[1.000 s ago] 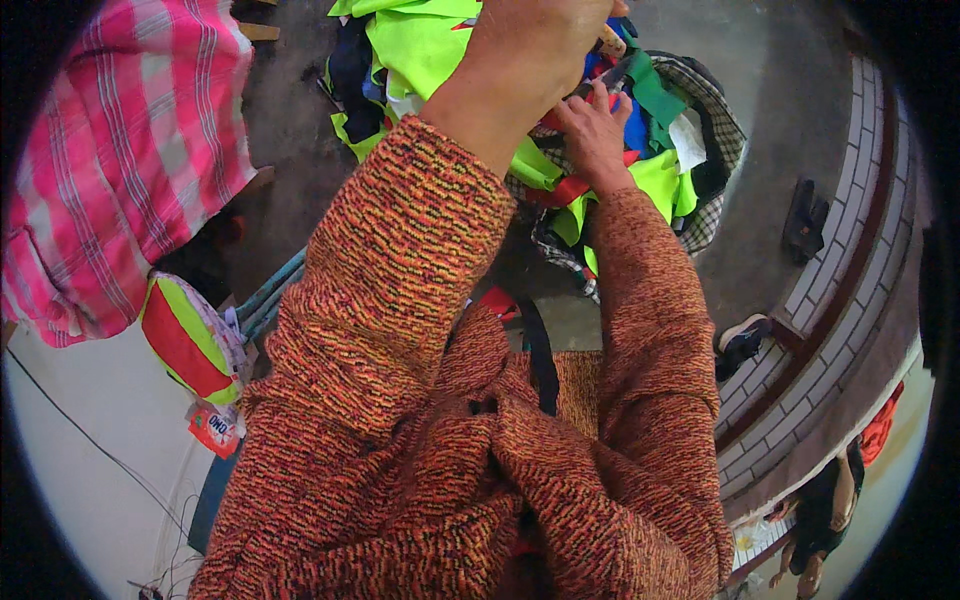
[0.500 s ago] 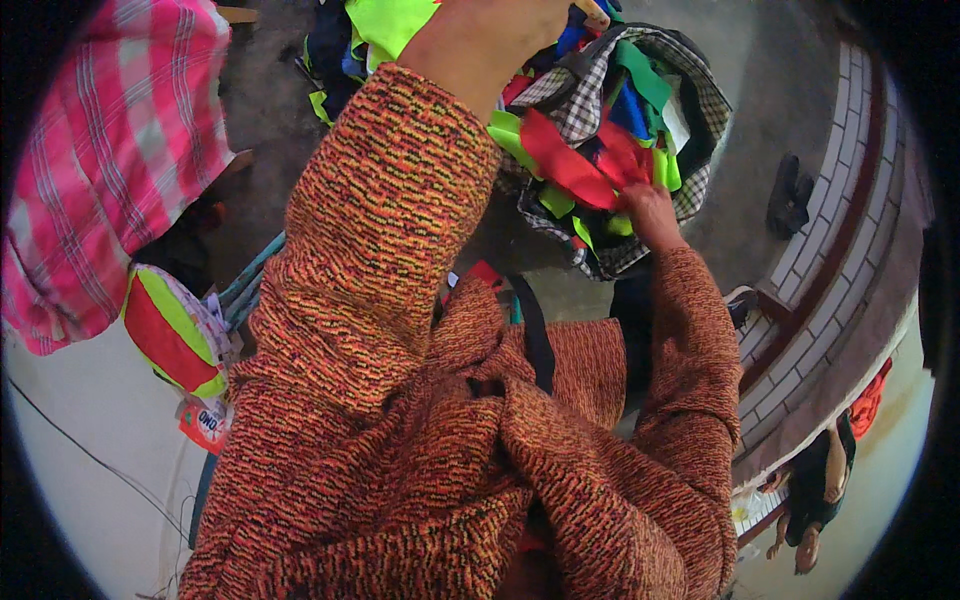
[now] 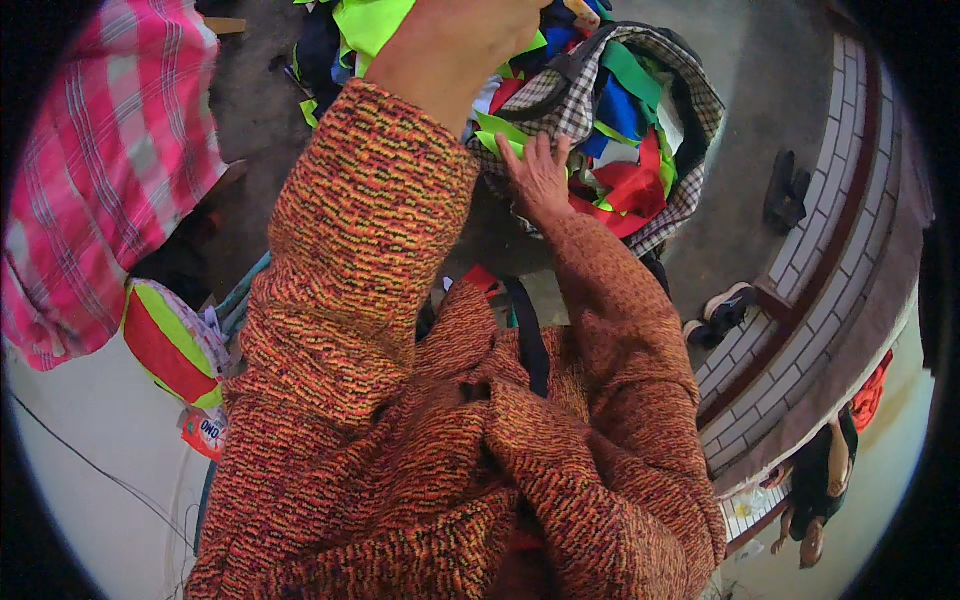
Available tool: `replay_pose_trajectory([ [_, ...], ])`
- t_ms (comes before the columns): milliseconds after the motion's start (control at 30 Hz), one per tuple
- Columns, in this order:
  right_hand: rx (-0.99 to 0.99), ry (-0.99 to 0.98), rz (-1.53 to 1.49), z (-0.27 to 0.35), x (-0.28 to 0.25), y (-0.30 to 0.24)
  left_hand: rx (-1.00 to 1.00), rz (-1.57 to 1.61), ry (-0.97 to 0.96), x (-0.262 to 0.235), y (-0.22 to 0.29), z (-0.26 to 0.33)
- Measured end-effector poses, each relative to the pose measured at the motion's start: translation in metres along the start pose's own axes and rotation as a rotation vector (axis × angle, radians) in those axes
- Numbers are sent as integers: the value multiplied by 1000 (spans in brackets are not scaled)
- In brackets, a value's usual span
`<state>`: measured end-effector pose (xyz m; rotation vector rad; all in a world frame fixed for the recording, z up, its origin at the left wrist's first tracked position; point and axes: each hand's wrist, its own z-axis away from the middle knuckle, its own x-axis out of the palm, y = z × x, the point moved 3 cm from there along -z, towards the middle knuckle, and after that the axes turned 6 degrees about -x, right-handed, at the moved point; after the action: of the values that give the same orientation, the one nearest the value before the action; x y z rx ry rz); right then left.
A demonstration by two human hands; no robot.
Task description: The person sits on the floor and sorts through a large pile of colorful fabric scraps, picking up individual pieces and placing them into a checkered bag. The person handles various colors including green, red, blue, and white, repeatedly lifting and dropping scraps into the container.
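Grey concrete floor runs under the work, with a curved brick kerb at your right. Your right hand lies with fingers spread flat on the rim of the checked bag, pinning it and gripping nothing; half a second ago it sat lower on that rim. Your left hand is raised close to the camera, its fingers cut off by the frame edge, so you cannot tell their grip; bright green cloth shows just behind it. The bag, ahead of you on the floor, has swung more open, showing red, blue and green fabric scraps. A small red-and-white printed packet lies at your left beside a red and green bundle.
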<state>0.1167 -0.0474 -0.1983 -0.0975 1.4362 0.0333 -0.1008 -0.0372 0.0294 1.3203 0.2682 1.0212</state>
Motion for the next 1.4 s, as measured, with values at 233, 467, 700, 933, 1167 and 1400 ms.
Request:
replay_pose_trajectory([
  [233,-159,71,-551,33,11,6,-63,-117,92,-2,5,2],
  [467,658,299,-1040,112,-81,97,22,-78,-1,-6,-1,2],
  [700,827,866,-1313,146,-169,117,-11,-125,3,-10,-1,-4],
  [933,418,1187,-1726,153,-256,112,63,-491,-395,6,-37,-5],
  [1167,574,1378,-1162,206,-296,134,213,-1253,-920,85,-94,55],
  [1400,702,1126,-589,198,-326,123,89,-1100,-978,86,-89,48],
])
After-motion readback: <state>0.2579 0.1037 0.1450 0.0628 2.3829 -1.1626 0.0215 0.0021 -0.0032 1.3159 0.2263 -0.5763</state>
